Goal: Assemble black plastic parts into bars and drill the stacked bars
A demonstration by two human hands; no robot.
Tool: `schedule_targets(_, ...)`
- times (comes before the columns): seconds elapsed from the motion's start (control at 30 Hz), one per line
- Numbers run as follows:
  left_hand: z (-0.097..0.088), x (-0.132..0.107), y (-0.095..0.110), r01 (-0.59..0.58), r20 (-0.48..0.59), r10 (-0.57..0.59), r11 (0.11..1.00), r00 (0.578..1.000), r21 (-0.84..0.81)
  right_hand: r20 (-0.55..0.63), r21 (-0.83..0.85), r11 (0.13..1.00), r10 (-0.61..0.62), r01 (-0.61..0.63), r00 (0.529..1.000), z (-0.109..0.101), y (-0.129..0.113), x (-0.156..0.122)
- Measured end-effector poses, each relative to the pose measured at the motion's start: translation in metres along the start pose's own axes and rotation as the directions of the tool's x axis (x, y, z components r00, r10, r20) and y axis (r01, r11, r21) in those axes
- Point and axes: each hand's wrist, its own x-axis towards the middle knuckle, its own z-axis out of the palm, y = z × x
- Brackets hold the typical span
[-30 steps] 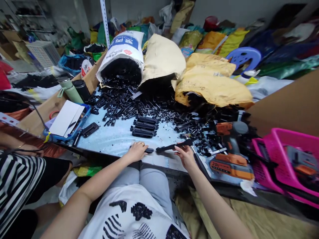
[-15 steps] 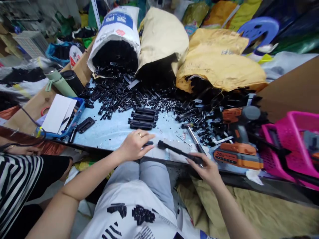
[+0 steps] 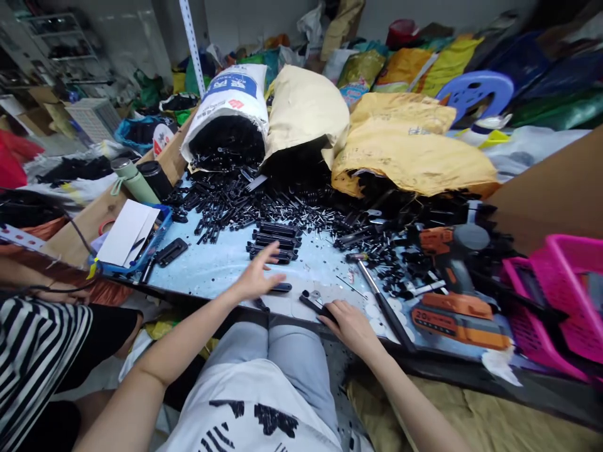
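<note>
My left hand [image 3: 258,276] is open, fingers spread, just above the work table [image 3: 207,270] near its front edge. Beside its fingertips lies a small flat black piece [image 3: 281,287], and another dark piece [image 3: 261,304] is at the edge below. My right hand [image 3: 347,320] grips a narrow black bar-shaped part [image 3: 311,304]; the part's near end is hidden under the fingers. Beyond my left hand, several long black parts [image 3: 276,243] lie side by side in a stack-like row. A hammer [image 3: 384,301] with a black handle rests right of my right hand.
An orange cordless drill [image 3: 459,307] and a pink basket [image 3: 541,314] stand at right. Loose black parts [image 3: 292,210] spill from sacks [image 3: 308,107] at the back. A blue basket [image 3: 162,229] with papers is at left, near another person's striped clothing [image 3: 42,358].
My left hand has opened from a pinch and its fingers have spread. My right hand has moved left and lies lower over the black part. The view has tilted up.
</note>
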Motion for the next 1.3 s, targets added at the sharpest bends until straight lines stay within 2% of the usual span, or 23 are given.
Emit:
schedule_targets(0.07,-0.03,0.006,0.018,0.009,-0.12,-0.06,0.921,0.991,-0.388,0.015,0.041,0.999,0.022,-0.022,1.0,-0.005,-0.002,0.003)
schedule_targets(0.13,-0.049,0.011,0.02,0.006,-0.22,-0.155,0.828,0.963,-0.56,0.032,0.095,0.994,0.05,-0.053,0.998,-0.012,-0.004,0.005)
schedule_targets(0.2,-0.048,0.011,0.006,0.052,-0.343,-0.239,0.878,0.908,-0.476,0.061,0.122,0.988,0.083,-0.09,0.995,-0.019,-0.008,0.007)
schedule_targets(0.23,-0.039,0.008,-0.004,0.099,-0.381,-0.236,0.933,0.894,-0.346,0.087,0.125,0.988,0.079,-0.09,0.993,-0.022,-0.01,0.009)
schedule_targets(0.27,-0.026,0.004,-0.015,0.144,-0.379,-0.2,0.975,0.903,-0.171,0.121,0.127,0.99,0.053,-0.068,0.991,-0.024,-0.014,0.012)
schedule_targets(0.3,-0.012,-0.002,-0.025,0.157,-0.305,-0.141,0.987,0.942,0.029,0.16,0.133,0.991,0.009,-0.031,0.987,-0.025,-0.018,0.015)
schedule_targets(0.33,0.003,-0.007,-0.033,0.124,-0.168,-0.089,0.969,0.982,0.214,0.196,0.141,0.99,-0.044,0.017,0.98,-0.026,-0.022,0.018)
schedule_targets(0.37,0.017,-0.011,-0.04,0.062,-0.017,-0.06,0.928,0.998,0.369,0.221,0.145,0.988,-0.089,0.057,0.971,-0.026,-0.026,0.022)
schedule_targets(0.43,0.036,-0.015,-0.047,-0.071,0.223,-0.068,0.823,0.972,0.563,0.242,0.125,0.988,-0.114,0.086,0.963,-0.026,-0.032,0.03)
schedule_targets(0.47,0.042,-0.015,-0.049,-0.116,0.285,-0.086,0.774,0.955,0.622,0.247,0.103,0.991,-0.104,0.081,0.963,-0.026,-0.034,0.034)
schedule_targets(0.53,0.046,-0.012,-0.05,-0.173,0.34,-0.105,0.7,0.935,0.692,0.256,0.063,0.996,-0.071,0.057,0.964,-0.025,-0.037,0.04)
schedule_targets(0.67,0.045,-0.008,-0.05,-0.244,0.352,-0.053,0.624,0.935,0.742,0.265,0.024,0.999,-0.045,0.04,0.963,-0.024,-0.04,0.042)
schedule_targets(0.77,0.045,-0.011,-0.052,-0.278,0.36,-0.012,0.61,0.933,0.742,0.245,-0.006,0.998,-0.056,0.06,0.968,-0.025,-0.042,0.039)
schedule_targets(0.9,0.044,-0.015,-0.055,-0.261,0.327,0.015,0.639,0.945,0.724,0.185,-0.091,0.99,-0.088,0.106,0.979,-0.032,-0.05,0.035)
schedule_targets(1.0,0.041,-0.016,-0.054,-0.214,0.274,0.019,0.675,0.962,0.706,0.154,-0.12,0.988,-0.074,0.093,0.985,-0.043,-0.057,0.035)
schedule_targets(1.17,0.036,-0.015,-0.051,-0.197,0.24,0.047,0.734,0.97,0.651,0.217,-0.113,0.984,-0.109,0.136,0.97,-0.065,-0.063,0.044)
schedule_targets(1.3,0.034,-0.013,-0.055,-0.209,0.209,0.096,0.744,0.973,0.634,0.224,-0.153,0.974,-0.133,0.169,0.965,-0.076,-0.065,0.052)
